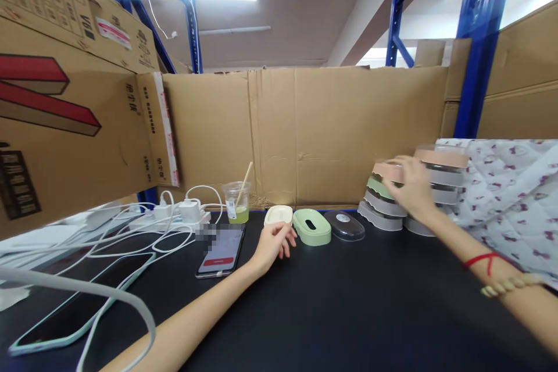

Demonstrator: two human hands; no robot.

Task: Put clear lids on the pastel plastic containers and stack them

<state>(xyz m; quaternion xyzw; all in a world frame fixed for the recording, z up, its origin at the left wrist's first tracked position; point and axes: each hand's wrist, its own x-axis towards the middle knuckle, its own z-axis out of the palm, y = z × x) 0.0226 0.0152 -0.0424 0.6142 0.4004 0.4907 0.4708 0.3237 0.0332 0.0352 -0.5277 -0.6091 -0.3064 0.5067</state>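
Note:
My left hand (pixel 274 244) is at the front edge of a cream oval dish (pixel 279 213), fingers loosely bent and apart; whether it touches the dish is unclear. To its right sit a light green oval box piece (pixel 312 226) with a dark slot and a dark see-through oval lid (pixel 344 225) bearing a round sticker. Over on the right, my right hand (pixel 412 186), blurred, has its fingers around a peach box piece (pixel 386 171) atop a stack of wavy-edged pieces, green and grey (pixel 380 220) below. A second, taller stack (pixel 444 177) with a peach top stands behind that hand.
A phone (pixel 222 250) lies left of my left hand, near a plastic cup (pixel 238 203) with green drink and a stick. White cables and a power strip (pixel 174 218) crowd the left, beside another phone (pixel 87 302). Cardboard (pixel 340 133) walls the back; patterned cloth (pixel 514 197) hangs right.

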